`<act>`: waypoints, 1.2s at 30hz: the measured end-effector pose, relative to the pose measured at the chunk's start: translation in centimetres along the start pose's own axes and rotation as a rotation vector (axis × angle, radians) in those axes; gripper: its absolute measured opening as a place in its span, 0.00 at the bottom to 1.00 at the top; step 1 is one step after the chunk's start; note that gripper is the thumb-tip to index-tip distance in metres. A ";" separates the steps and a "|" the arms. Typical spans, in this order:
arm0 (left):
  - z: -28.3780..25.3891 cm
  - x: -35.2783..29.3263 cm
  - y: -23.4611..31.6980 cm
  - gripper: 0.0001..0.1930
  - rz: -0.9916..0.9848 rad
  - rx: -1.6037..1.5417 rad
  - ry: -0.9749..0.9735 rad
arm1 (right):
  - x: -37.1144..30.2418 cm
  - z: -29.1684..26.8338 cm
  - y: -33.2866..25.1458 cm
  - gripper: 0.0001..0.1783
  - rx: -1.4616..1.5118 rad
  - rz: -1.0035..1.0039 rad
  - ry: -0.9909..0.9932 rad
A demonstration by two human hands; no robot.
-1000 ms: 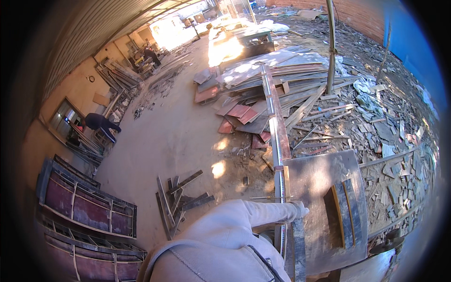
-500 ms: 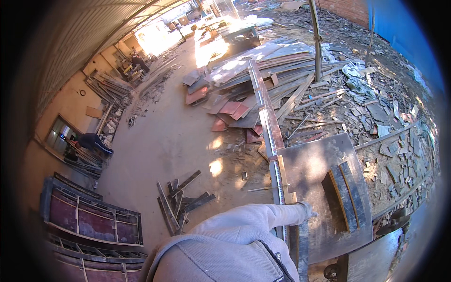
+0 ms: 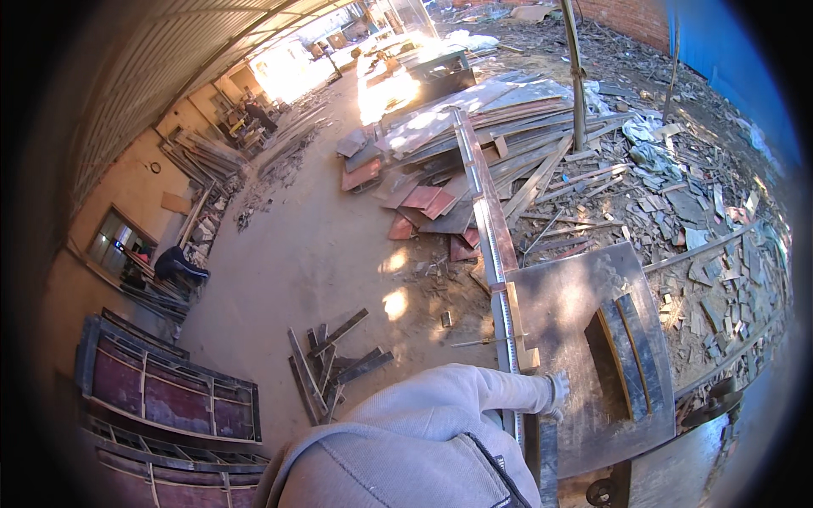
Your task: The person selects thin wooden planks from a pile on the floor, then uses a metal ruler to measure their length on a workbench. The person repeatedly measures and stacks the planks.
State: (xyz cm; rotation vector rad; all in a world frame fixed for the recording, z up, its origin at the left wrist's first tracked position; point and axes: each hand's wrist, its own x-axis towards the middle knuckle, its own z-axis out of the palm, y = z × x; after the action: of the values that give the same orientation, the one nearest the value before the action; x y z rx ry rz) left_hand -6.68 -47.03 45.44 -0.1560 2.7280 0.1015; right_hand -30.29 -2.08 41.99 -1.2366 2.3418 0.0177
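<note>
My left hand (image 3: 555, 395), in a light glove, reaches right from a grey sleeve to the near edge of a worn metal worktable (image 3: 584, 313). Its fingers look spread, over the end of a dark strip (image 3: 547, 453) lying along that edge; whether they touch it I cannot tell. Nothing shows in the hand. Past it, two dark-faced plywood strips (image 3: 628, 356) with pale wood edges lie on the table. A long rail with a scale (image 3: 489, 229) runs away along the table's left side, a small wood block (image 3: 528, 359) beside it. My right hand is out of view.
Dark offcut strips (image 3: 334, 368) lie on the dusty ground at left, near framed maroon panels (image 3: 174, 389). Ahead are stacked boards (image 3: 423, 199) and a wooden post (image 3: 577, 85). Scrap wood (image 3: 703, 288) covers the ground at right. Another person (image 3: 178, 264) bends over by the far-left wall.
My left hand has shifted slightly nearer, and its fingers, which pointed out over the table, now spread and bend downward. The whole view has shifted slightly; the plywood strips stay on the table.
</note>
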 end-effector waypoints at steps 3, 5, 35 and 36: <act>-1.6 -0.8 3.0 0.32 0.237 -0.230 -0.093 | -0.9 1.1 0.9 0.34 0.010 0.033 -0.010; -2.8 -1.3 4.1 0.29 0.224 -0.284 -0.135 | -2.7 1.8 1.4 0.33 0.020 0.049 -0.012; 3.0 8.3 3.2 0.25 0.219 -0.412 -0.020 | -10.4 11.8 8.8 0.33 0.030 0.283 0.041; 3.1 8.3 3.1 0.25 0.219 -0.417 -0.020 | -10.5 11.9 8.7 0.32 0.043 0.265 0.048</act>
State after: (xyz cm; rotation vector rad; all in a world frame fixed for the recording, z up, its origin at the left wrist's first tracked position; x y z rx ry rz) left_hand -13.45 -44.47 39.46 0.0295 2.6588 0.7292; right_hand -27.23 13.91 34.11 -0.9087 2.5177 0.0261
